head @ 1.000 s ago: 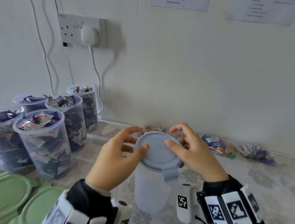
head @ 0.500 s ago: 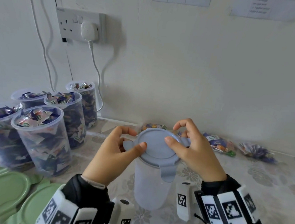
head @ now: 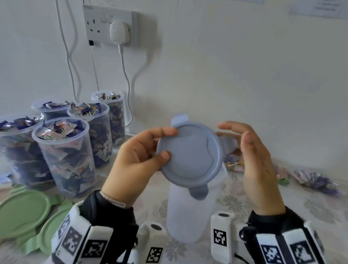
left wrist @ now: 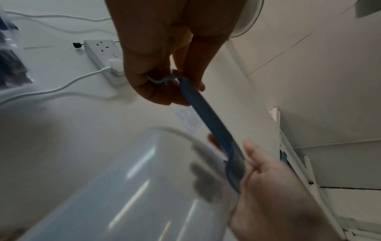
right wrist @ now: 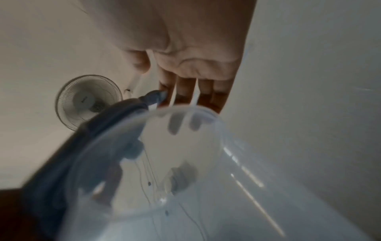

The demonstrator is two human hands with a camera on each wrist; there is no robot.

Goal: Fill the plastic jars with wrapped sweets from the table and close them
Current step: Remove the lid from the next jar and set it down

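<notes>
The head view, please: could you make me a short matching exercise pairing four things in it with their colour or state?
Things:
1. blue lid
2. jar under the lid
3. green lids
4. five jars at the left

States:
a. lying flat on the table
b. full of wrapped sweets, uncovered
c. tilted, pinched by the left hand
d. upright and empty

Pairs: 1-c, 2-d, 3-a, 4-b

Left hand (head: 139, 160) raised at centre, thumb and fingers pinching closed. Right hand (head: 256, 164) just right of it, fingers relaxed, extended toward the far side.
</notes>
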